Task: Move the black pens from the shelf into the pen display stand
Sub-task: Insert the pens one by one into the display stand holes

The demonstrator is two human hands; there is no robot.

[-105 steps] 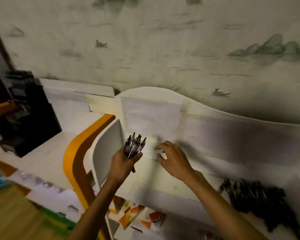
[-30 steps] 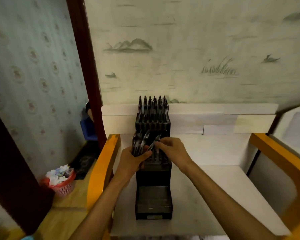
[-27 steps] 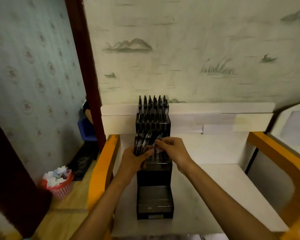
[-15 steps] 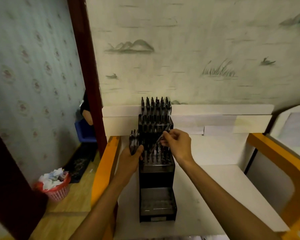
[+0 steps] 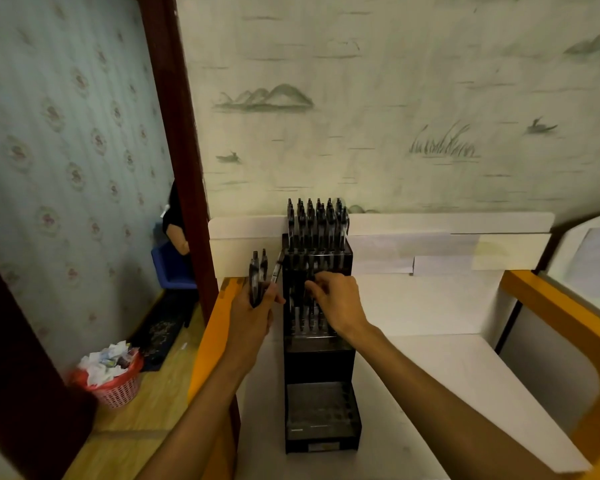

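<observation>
A tall black stepped pen display stand sits on a white shelf. Its top tier is full of upright black pens; the middle tier holds several more. My left hand grips a small bundle of black pens just left of the stand. My right hand is over the middle tier, fingers pinching a pen there; the pen is mostly hidden against the dark stand. The bottom tier holds no pens.
Orange curved shelf edges run at the left and right. A dark wooden door frame stands at the left. A red basket of crumpled paper sits on the floor. A blue seat shows beyond the frame.
I turned from the pile on the right shelf to the stand. In the last second my right hand took a pen from the left bundle and lowered it to the middle tier.
</observation>
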